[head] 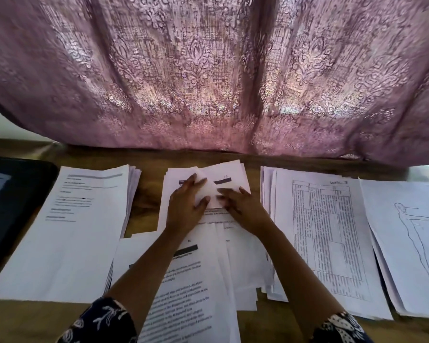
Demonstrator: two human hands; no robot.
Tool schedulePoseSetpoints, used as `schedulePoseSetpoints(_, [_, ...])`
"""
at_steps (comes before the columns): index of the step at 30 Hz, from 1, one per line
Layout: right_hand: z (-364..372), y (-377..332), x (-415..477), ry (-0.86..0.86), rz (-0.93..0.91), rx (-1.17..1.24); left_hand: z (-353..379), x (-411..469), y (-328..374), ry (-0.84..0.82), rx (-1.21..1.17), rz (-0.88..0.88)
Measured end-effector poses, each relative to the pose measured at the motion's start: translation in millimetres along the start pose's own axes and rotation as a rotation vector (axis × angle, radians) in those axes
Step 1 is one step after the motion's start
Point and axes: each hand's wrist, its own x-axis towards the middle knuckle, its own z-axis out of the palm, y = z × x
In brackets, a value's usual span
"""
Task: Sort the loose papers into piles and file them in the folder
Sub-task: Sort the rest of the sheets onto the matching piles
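Note:
Several paper piles lie on the wooden table (144, 209). My left hand (185, 209) and my right hand (245, 211) are both on the far middle pile (233, 173). A bent white sheet (208, 193) rises between them. My left hand pinches it, thumb on top and fingertips partly hidden beneath. My right hand's straight, blurred fingers touch its right edge. A loose spread of printed text pages (183, 280) lies under my forearms. To the left is a pile of text sheets (67, 233). To the right is a pile topped by a table form (330, 233).
At the far right lies a pile topped by a line drawing of a figure (406, 233). A dark flat item, possibly the folder (10, 206), sits at the table's left edge. A pink patterned curtain (208, 70) hangs right behind the table.

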Motion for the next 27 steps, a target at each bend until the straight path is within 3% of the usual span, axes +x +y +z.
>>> schedulePoseSetpoints(3, [-13,4,14,0.109,0.138,0.036,3,-1,-5,-0.049,0.137,0.028])
schedulePoseSetpoints(6, [-18,15,26,0.013,0.255,-0.052,3,1,-3,-0.046,0.131,0.025])
schedulePoseSetpoints(10, [-20,14,32,-0.039,0.213,-0.175,2,0,-2,-0.043,0.135,0.021])
schedulePoseSetpoints(12, [-19,6,29,0.028,0.257,-0.154,1,0,0,-0.035,0.117,0.018])
schedulePoseSetpoints(15, [-18,-9,18,0.257,0.457,0.123,-5,-2,8,0.002,-0.114,-0.052])
schedulePoseSetpoints(18, [-17,-15,9,0.281,0.563,0.324,-12,-4,10,0.053,-0.325,-0.072])
schedulePoseSetpoints(27, [-93,-29,-2,0.445,0.529,0.166,-26,-9,7,-0.041,-0.117,0.059])
